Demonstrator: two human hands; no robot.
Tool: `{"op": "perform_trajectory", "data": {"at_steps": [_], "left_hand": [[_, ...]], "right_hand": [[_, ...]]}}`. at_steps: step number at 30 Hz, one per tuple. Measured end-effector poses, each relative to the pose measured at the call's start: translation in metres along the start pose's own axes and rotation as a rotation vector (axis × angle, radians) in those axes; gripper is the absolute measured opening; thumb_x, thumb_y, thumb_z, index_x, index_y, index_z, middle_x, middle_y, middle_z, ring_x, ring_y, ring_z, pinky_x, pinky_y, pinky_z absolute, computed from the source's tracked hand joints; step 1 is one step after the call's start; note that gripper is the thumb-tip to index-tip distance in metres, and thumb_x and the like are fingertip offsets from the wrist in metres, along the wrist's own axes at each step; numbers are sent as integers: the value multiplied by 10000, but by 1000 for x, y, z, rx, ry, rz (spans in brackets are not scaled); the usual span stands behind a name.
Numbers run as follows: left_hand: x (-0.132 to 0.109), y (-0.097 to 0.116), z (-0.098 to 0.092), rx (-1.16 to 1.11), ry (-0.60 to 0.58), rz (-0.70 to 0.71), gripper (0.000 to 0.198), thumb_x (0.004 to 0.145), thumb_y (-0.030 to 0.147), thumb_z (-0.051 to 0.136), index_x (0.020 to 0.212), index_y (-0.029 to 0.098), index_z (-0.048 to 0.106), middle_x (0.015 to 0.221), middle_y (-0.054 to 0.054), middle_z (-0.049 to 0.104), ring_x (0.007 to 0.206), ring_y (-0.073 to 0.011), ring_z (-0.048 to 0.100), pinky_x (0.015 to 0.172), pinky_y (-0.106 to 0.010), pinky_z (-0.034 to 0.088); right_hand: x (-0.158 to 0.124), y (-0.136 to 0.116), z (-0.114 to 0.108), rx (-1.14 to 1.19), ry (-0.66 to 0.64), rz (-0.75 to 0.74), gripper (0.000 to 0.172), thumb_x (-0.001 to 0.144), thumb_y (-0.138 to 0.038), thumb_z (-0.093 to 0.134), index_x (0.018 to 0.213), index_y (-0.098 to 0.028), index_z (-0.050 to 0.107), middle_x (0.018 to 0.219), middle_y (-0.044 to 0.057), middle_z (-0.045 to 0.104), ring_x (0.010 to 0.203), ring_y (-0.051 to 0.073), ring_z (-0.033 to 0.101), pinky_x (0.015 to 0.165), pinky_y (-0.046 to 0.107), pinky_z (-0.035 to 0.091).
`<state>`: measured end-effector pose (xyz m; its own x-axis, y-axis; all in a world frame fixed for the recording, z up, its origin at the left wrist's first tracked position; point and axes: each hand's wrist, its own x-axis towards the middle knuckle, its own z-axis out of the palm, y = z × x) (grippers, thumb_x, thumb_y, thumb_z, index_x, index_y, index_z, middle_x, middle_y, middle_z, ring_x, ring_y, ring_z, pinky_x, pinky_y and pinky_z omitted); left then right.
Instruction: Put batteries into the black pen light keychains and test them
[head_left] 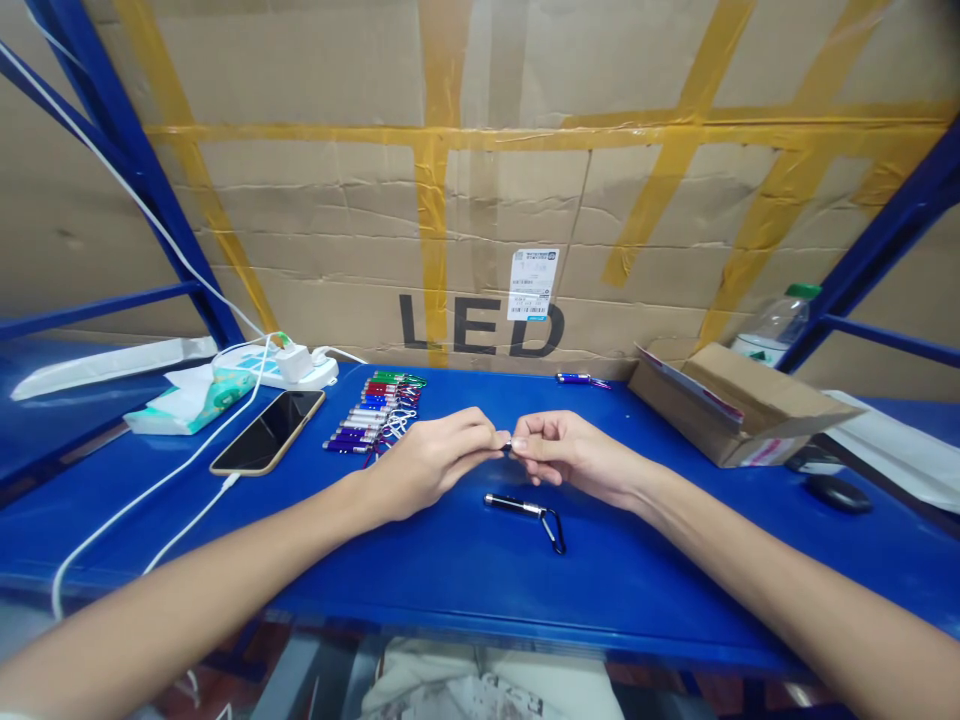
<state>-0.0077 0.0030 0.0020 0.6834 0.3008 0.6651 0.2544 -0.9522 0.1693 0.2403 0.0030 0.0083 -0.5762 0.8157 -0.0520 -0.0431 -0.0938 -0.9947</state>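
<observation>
Above the middle of the blue table, my left hand [442,455] and my right hand [566,455] meet fingertip to fingertip. Both pinch a small black-and-silver piece [508,447], mostly hidden by the fingers, so its exact kind does not show. Just below them on the tabletop lies a black mini flashlight [514,504] with a black carabiner clip [553,530] on its right end. Left of my left hand, a row of several mini flashlights [367,420] in green, red, blue, silver and purple lies side by side, with clips towards the right.
A blue flashlight [574,379] lies at the back. On the left are a phone [268,432], tissue pack [191,400], power strip [322,373] and white cables. An open cardboard box [750,400], a mouse [838,493] and a bottle [776,322] stand right. A large carton [337,220] walls the back.
</observation>
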Motion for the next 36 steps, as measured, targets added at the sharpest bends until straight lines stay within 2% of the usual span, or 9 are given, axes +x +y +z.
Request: {"op": "perform_trajectory", "data": {"at_steps": [6, 13, 19, 23, 27, 30, 36], "left_hand": [[-1, 3, -2, 66, -38, 17, 185, 1123, 196, 502, 1179, 167, 675, 1090, -99, 692, 940, -158, 699, 828, -256, 597], [0, 6, -4, 176, -63, 56, 247, 1139, 202, 446, 1152, 152, 687, 1093, -102, 714, 893, -149, 716, 797, -235, 603], [0, 6, -5, 286, -65, 94, 273, 1138, 176, 428, 1177, 168, 698, 1107, -88, 736, 907, -143, 728, 815, -230, 604], [-1, 6, -5, 309, -55, 108, 264, 1136, 172, 436, 1195, 171, 693, 1107, -85, 735, 910, -147, 725, 805, -229, 596], [0, 5, -4, 259, -55, 82, 275, 1147, 210, 422, 1171, 172, 693, 1104, -94, 722, 904, -151, 717, 804, -240, 593], [1, 3, -3, 154, -55, 26, 261, 1149, 252, 440, 1156, 172, 688, 1066, -94, 700, 910, -159, 705, 819, -254, 589], [2, 0, 0, 6, -56, -98, 200, 1124, 273, 526, 1250, 189, 656, 1080, -82, 703, 970, -188, 698, 882, -302, 578]], "right_hand": [[0, 0, -3, 79, -72, 39, 402, 757, -403, 966, 708, -157, 652, 614, -59, 600, 465, 37, 338, 597, 250, 443], [-1, 1, -5, 144, -135, 62, 374, 837, -366, 918, 718, -158, 631, 608, -70, 567, 468, 39, 305, 603, 245, 437], [-2, -2, -3, 162, -140, 76, 365, 865, -325, 893, 714, -158, 606, 616, -74, 548, 473, 32, 256, 594, 237, 389], [-3, -4, -2, 157, -145, 77, 374, 859, -330, 896, 710, -154, 601, 623, -70, 533, 486, 33, 249, 560, 228, 307], [-3, -4, -3, 144, -122, 74, 369, 844, -346, 906, 726, -150, 617, 657, -53, 535, 523, 47, 309, 542, 233, 240], [-2, -3, -3, 111, -73, 59, 364, 838, -380, 907, 747, -154, 638, 678, -44, 545, 540, 57, 338, 541, 240, 247], [-1, -2, -2, -25, 0, -10, 401, 823, -484, 900, 796, -173, 648, 665, -48, 551, 540, 74, 381, 529, 252, 260]]}}
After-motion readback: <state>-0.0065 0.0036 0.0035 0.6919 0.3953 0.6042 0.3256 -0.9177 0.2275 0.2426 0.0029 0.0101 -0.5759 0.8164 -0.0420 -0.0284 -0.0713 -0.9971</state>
